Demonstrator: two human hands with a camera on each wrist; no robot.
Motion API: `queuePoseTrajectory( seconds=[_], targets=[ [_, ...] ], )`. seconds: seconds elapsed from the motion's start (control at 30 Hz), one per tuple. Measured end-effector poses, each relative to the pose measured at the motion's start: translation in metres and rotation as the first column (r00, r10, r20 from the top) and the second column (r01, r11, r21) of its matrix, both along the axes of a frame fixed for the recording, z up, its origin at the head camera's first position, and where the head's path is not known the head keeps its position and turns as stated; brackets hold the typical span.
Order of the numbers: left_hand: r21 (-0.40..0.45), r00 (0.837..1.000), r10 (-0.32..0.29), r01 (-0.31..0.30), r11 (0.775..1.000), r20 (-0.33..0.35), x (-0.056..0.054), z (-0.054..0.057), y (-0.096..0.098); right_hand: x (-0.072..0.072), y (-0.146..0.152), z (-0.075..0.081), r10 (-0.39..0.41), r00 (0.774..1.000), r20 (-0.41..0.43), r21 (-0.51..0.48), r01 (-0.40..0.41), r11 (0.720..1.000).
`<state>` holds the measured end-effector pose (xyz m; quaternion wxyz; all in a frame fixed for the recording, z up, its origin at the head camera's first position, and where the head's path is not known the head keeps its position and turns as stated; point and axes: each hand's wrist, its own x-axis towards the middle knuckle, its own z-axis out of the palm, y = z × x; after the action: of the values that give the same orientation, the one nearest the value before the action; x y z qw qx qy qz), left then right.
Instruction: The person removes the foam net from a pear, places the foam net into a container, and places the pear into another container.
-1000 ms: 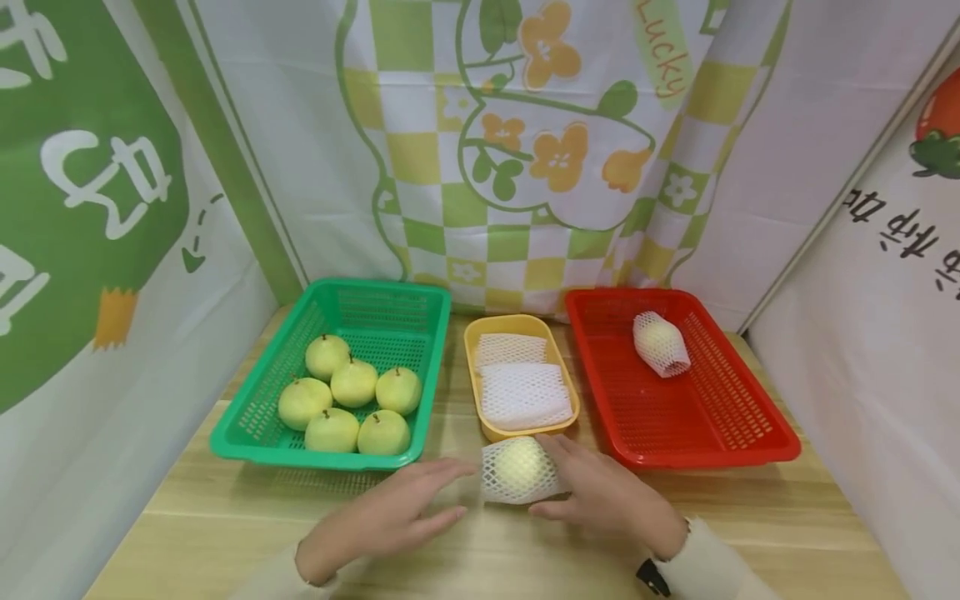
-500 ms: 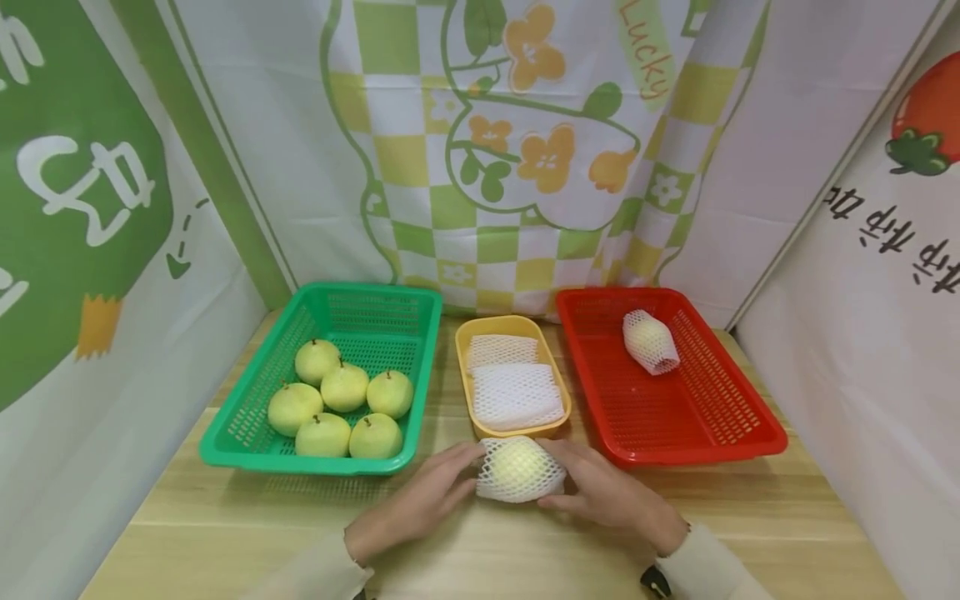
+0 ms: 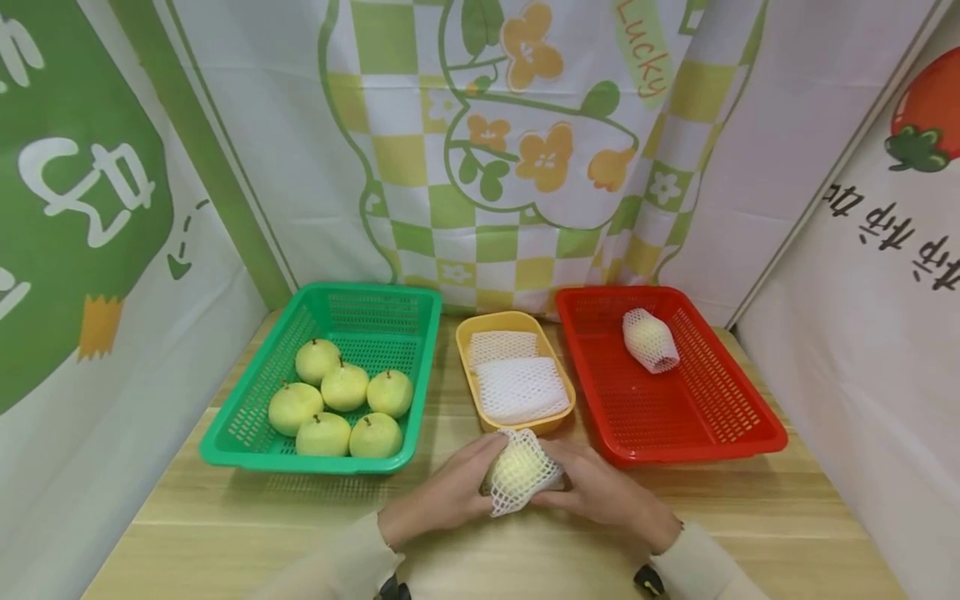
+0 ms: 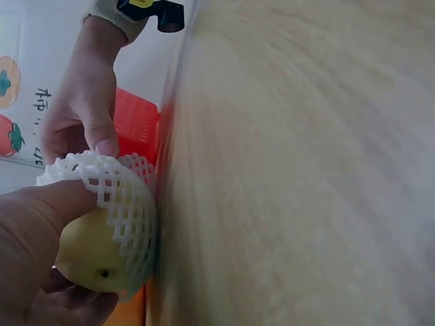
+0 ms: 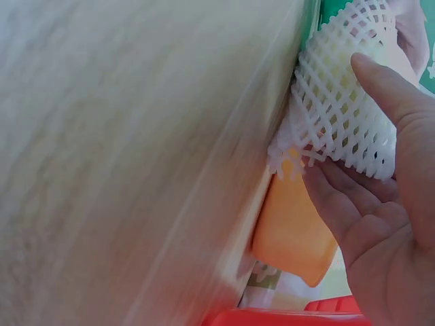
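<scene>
A yellow-green pear (image 4: 88, 248) sits partly inside a white foam net sleeve (image 3: 522, 471) just in front of the yellow tray. My left hand (image 3: 448, 493) grips it from the left; in the left wrist view the thumb is at the net's edge and the fingers lie under the bare end of the fruit. From the right, my right hand (image 3: 606, 493) holds the sleeved pear between thumb and fingers. The right wrist view shows the net (image 5: 340, 102) loose and open at its near end.
At left, a green basket (image 3: 431, 350) holds several bare pears (image 3: 345, 387). The yellow tray (image 3: 468, 367) behind the hands contains foam nets (image 3: 521, 390). At right stands a red basket (image 3: 622, 417) with one netted pear (image 3: 649, 340). Fabric walls border the table.
My left hand has come in from the left and now grips the pear. The net has been pulled back and skewed at its left end. The right hand stays at the pear's right side.
</scene>
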<state>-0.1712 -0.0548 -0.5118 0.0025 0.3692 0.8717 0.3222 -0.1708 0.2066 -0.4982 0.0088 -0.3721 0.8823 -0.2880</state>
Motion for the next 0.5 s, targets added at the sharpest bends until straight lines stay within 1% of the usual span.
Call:
queuePoseTrajectory(
  seconds=[0.13, 0.27, 0.33, 0.5],
  targets=[
    [-0.012, 1.000, 0.005, -0.005, 1.000, -0.003, -0.002, 0.000, 0.005, 0.000, -0.002, 0.001, 0.019, 1.000, -0.006, -0.026, -0.019, 0.999],
    [-0.021, 1.000, 0.018, -0.018, 1.000, -0.019, 0.000, 0.002, 0.005, 0.000, -0.001, 0.002, 0.033, 0.999, -0.013, -0.046, -0.034, 0.998],
    [-0.037, 0.999, 0.027, -0.028, 0.999, -0.032, 0.003, 0.004, 0.004, 0.001, 0.001, 0.002, 0.039, 0.999, -0.018, -0.051, -0.039, 0.998],
    [-0.077, 0.998, 0.047, -0.050, 0.996, -0.033, 0.010, 0.012, -0.002, 0.004, 0.008, 0.002, 0.049, 0.998, -0.029, -0.059, -0.050, 0.997]
  ],
)
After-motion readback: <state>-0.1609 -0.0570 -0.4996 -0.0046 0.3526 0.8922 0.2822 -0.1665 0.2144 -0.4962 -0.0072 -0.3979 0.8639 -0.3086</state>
